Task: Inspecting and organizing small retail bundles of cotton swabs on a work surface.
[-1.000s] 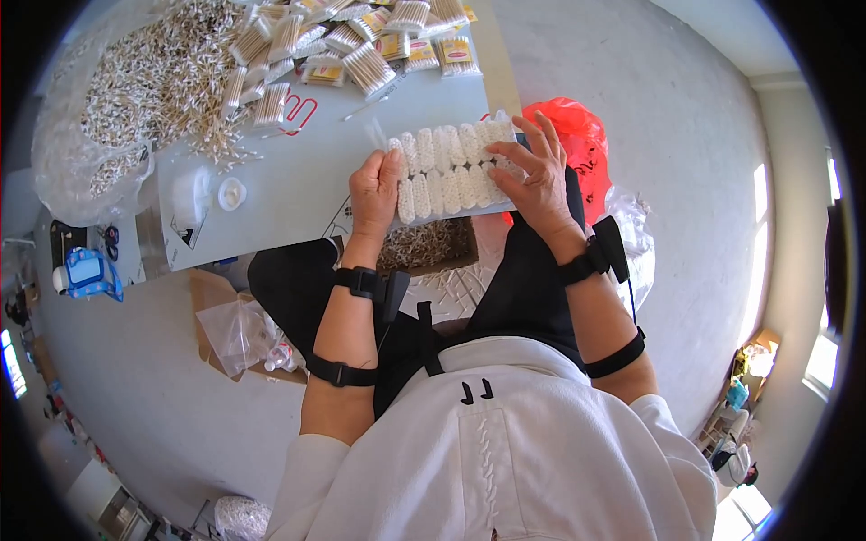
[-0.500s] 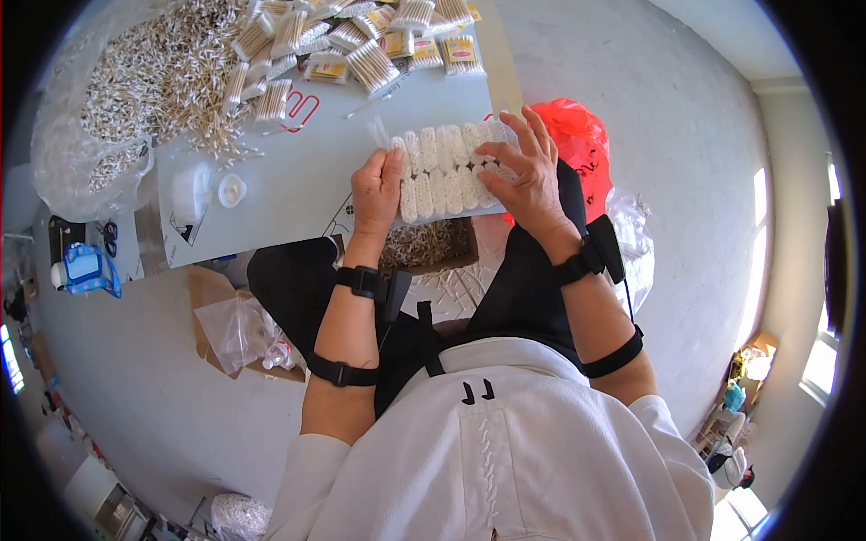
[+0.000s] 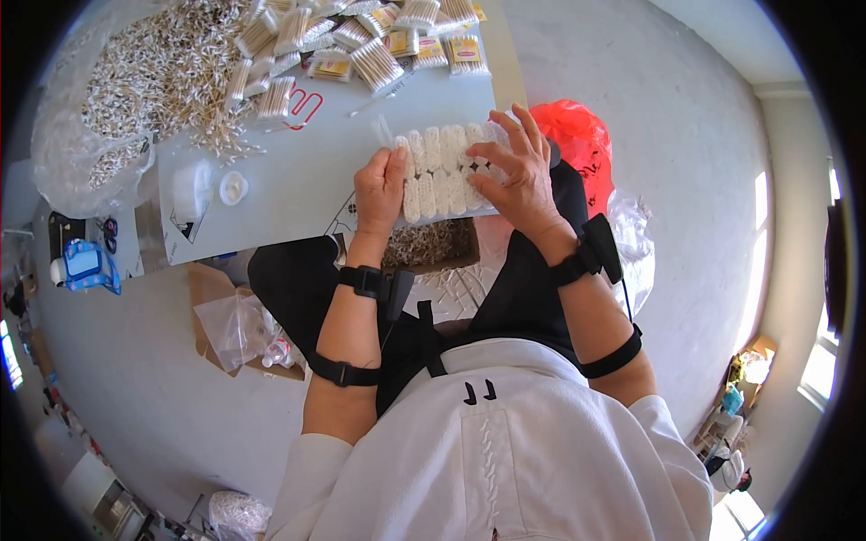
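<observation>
A rectangular block of white cotton-tipped bundles in clear plastic [image 3: 437, 176], laid in two rows with their white ends facing up, is at the near edge of the pale grey table [image 3: 298, 189]. The left hand [image 3: 379, 191] grasps its left end, thumb on top. The right hand [image 3: 519, 180] bends thumb and forefinger over the block's right part, other fingers raised; whether it grips anything cannot be told.

Beyond the block, small clear packs of wooden-stemmed swabs with yellow labels [image 3: 374, 63] lie heaped. Left of these, a mound of loose cotton swabs [image 3: 171, 86] spreads beside a large clear plastic bag [image 3: 65, 176]. Nearer is a small round white container [image 3: 233, 187]. At the table's left end lie a blue soft packet [image 3: 86, 263] and dark-handled scissors [image 3: 109, 236].

Below the near edge, a brown cardboard box [image 3: 469, 243] holds more swabs. A red plastic bag [image 3: 582, 135] is to the right of the table.
</observation>
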Demonstrator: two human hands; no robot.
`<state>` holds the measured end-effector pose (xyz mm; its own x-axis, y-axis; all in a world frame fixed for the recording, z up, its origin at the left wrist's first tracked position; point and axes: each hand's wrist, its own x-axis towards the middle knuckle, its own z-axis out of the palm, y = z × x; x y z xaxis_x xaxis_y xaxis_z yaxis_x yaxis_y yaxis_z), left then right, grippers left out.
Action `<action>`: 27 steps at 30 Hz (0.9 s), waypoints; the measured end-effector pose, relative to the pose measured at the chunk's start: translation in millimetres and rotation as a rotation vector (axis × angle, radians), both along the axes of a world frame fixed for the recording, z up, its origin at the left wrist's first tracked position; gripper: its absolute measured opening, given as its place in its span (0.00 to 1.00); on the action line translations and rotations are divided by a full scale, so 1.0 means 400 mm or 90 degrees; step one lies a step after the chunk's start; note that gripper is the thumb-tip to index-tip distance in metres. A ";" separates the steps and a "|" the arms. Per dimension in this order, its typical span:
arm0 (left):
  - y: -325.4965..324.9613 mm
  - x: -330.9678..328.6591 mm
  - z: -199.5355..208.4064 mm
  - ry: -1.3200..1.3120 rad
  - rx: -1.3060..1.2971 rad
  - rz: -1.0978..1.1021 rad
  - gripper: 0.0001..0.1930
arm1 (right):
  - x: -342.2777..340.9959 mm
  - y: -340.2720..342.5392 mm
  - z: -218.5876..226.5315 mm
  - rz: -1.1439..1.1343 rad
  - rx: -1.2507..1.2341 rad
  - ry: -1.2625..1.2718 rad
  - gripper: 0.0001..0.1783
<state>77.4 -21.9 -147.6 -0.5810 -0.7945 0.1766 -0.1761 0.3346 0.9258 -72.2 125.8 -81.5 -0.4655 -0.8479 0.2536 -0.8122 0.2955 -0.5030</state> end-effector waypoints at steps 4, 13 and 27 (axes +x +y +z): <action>0.001 0.001 -0.004 0.024 0.013 -0.001 0.19 | 0.015 -0.014 0.002 0.024 -0.029 -0.011 0.15; 0.000 0.000 -0.006 0.024 0.015 0.000 0.19 | 0.028 -0.032 0.001 0.035 -0.007 0.004 0.16; -0.001 0.001 -0.010 0.055 0.016 -0.003 0.18 | 0.048 -0.065 0.018 0.065 0.043 0.018 0.19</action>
